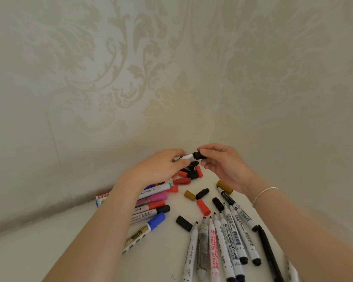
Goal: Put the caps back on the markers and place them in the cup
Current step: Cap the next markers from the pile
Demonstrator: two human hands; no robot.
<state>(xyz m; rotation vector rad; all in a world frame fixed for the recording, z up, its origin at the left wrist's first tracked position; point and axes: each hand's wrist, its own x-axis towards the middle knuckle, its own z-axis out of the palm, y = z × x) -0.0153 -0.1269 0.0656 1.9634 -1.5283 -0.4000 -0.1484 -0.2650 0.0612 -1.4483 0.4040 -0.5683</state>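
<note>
My left hand (161, 165) grips a white marker (186, 156) above the table, its tip end pointing right. My right hand (222, 161) pinches a black cap (200, 155) that sits on the marker's tip. Below the hands lies a heap of loose red and black caps (190, 174). Capped markers (153, 202) lie in a row under my left forearm. Several uncapped white markers (222, 241) fan out at the lower right. No cup is in view.
Loose caps are scattered mid-table: an ochre cap (190, 195), a red cap (203, 207), black caps (183, 223). A thin black pen (269, 253) lies at the right. Patterned wallpaper (130, 78) forms a corner close behind the white table (167, 247).
</note>
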